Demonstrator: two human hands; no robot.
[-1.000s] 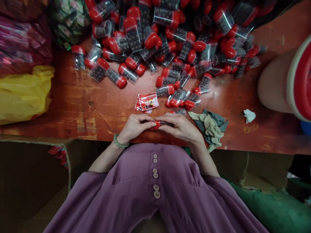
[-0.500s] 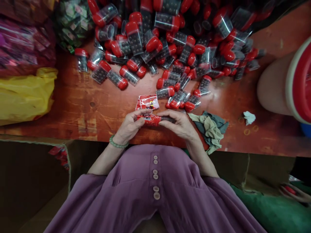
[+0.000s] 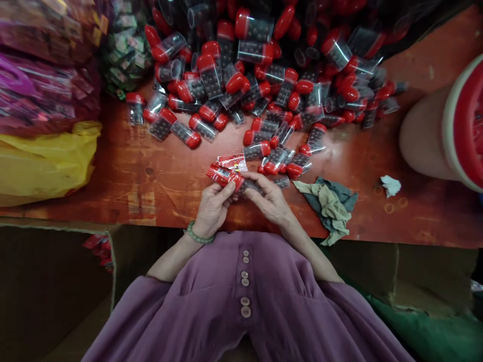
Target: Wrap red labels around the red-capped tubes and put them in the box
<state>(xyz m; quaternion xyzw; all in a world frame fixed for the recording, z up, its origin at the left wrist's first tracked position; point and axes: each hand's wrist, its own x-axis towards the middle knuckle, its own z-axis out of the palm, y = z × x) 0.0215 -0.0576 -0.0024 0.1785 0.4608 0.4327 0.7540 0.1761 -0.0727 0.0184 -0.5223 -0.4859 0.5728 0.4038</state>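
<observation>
Red label sleeve point(image 3: 220, 174) now sticks out to the left of the tube point(image 3: 247, 186), pinched in the left hand point(image 3: 215, 206); half a second ago it lay wrapped flat along the tube between both hands, and a second ago only the red cap showed. Both hands have also shifted up toward the pile. Judging from that, the sleeve is being worked onto or along the tube (direction unclear). Right hand point(image 3: 269, 198) is closed on the tube's clear end, held just above the wooden table point(image 3: 124, 176), near the spare labels point(image 3: 234, 161).

Hard to see: the tube is mostly covered by fingers, so how far the sleeve reaches is unclear. Pile of red-capped tubes point(image 3: 264, 75) is cut off at the top edge; the big tub point(image 3: 445, 130) is cut off right. Rag point(image 3: 328, 201) lies beside the right hand.
</observation>
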